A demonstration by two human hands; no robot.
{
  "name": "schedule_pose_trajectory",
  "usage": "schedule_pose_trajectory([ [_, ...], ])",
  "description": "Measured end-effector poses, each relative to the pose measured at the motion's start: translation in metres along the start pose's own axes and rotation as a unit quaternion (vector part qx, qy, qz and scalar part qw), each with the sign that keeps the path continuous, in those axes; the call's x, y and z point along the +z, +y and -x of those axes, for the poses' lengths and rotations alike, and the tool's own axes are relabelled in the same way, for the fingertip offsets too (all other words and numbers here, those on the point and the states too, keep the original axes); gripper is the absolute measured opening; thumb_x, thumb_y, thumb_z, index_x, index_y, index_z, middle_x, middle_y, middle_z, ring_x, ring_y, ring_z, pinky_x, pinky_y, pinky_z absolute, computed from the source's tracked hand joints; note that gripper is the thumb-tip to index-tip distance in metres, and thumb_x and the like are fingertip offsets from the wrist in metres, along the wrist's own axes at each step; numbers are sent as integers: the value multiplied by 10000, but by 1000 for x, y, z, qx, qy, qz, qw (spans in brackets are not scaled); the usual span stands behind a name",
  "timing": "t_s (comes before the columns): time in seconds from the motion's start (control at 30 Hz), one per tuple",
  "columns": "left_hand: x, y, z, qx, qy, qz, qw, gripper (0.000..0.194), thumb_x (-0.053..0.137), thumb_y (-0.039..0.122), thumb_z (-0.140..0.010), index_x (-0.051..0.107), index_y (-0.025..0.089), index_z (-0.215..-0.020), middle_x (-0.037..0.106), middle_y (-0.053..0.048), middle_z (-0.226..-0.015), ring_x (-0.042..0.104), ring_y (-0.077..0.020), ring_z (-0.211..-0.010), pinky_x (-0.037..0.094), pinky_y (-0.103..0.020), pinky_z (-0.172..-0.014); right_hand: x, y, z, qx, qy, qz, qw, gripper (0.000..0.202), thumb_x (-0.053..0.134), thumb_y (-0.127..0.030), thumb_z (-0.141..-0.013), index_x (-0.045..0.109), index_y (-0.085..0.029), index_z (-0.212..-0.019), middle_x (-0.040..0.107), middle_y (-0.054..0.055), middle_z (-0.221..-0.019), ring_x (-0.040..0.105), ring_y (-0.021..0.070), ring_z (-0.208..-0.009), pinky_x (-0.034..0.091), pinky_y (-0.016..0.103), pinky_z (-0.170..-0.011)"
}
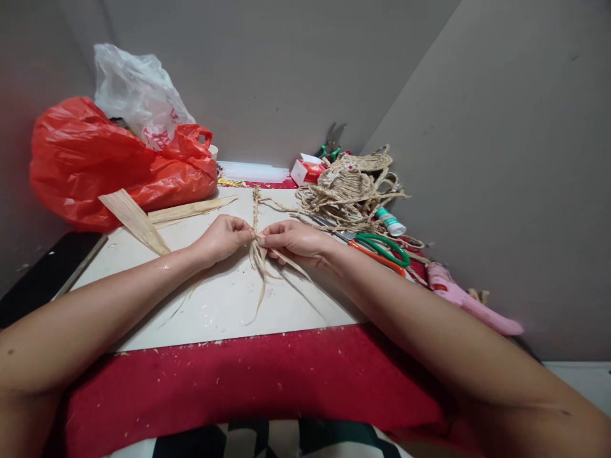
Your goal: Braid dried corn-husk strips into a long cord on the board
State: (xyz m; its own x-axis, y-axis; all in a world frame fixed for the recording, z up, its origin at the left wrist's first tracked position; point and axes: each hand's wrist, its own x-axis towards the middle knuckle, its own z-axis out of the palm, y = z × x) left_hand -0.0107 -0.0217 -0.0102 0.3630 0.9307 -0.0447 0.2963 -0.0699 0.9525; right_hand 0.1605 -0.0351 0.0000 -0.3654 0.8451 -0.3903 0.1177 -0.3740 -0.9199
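Observation:
A braid of dried plant fibre point(256, 207) runs away from me over the white board point(205, 318), its loose strands trailing toward me. My left hand point(224, 240) pinches the braid at its near end from the left. From the right, my right hand point(296, 240) pinches the same spot, thumb and forefinger closed on the strands. The two hands' fingertips almost meet. Below them, several thin loose strands point(260, 286) fan out over the board. A flat dried leaf strip point(136, 222) lies left of my left hand.
At the back left sit a red plastic bag point(95, 165) and a clear plastic bag point(138, 89). To the right are a heap of braided cord point(348, 187), green-handled scissors point(382, 245), a glue stick point(391, 222) and a pink glue gun point(472, 302). Grey walls stand behind and at right.

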Motion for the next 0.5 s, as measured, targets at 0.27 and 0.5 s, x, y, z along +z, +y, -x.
schedule_pose_trajectory([
  [0.27, -2, -5, -3, 30, -14, -37, 999, 202, 604, 312, -682, 591, 120, -620, 457, 34, -490, 329, -58, -469, 223, -221, -475, -4, -2, 5, -56, 6, 246, 968, 275, 571, -301, -833, 497, -156, -612, 455, -43, -474, 381, 53, -376, 300, 193, -384],
  [0.5, -2, -4, -3, 34, -19, -39, 998, 204, 593, 313, -690, 586, 120, -624, 455, 32, -493, 326, -60, -471, 236, -225, -480, -5, -6, 4, 1, -40, 163, 986, 291, 437, -206, -877, 443, -160, -590, 447, -16, -477, 394, 66, -379, 317, 189, -370],
])
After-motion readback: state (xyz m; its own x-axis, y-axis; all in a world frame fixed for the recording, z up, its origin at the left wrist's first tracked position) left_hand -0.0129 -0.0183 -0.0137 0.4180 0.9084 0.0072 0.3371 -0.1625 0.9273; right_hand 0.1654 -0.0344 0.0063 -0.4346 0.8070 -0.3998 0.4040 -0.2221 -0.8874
